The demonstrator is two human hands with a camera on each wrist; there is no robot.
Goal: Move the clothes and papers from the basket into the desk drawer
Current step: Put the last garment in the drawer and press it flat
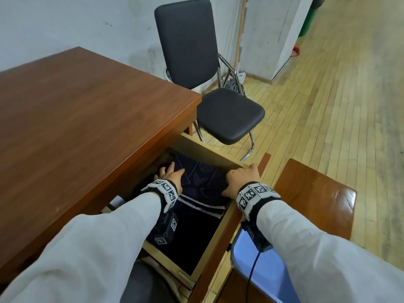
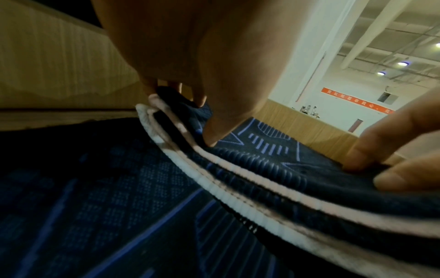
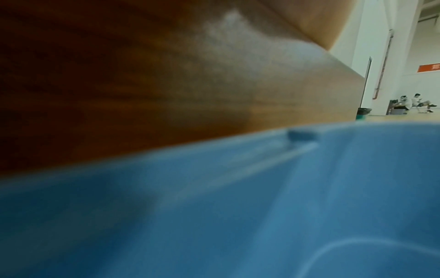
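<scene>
A dark navy garment [image 1: 196, 182] with pale lines and white stripes lies in the open desk drawer [image 1: 218, 157]. My left hand [image 1: 170, 174] is on its left part. In the left wrist view the left hand's fingers [image 2: 197, 94] curl over the cloth's far corner, and the thumb presses on the garment [image 2: 262, 165]. At the right edge, beside the drawer's wall, my right hand [image 1: 240, 177] pinches the folded edge, as its fingers [image 2: 385, 150] show. The blue basket [image 1: 262, 263] stands below my right forearm; its blurred inside [image 3: 238, 206] fills the right wrist view. No papers show.
The brown desk top [image 1: 87, 106] runs along the left above the drawer. A black chair [image 1: 227, 114] stands just beyond the drawer. A brown wooden bench [image 1: 317, 193] sits at the right on the plank floor, behind the basket.
</scene>
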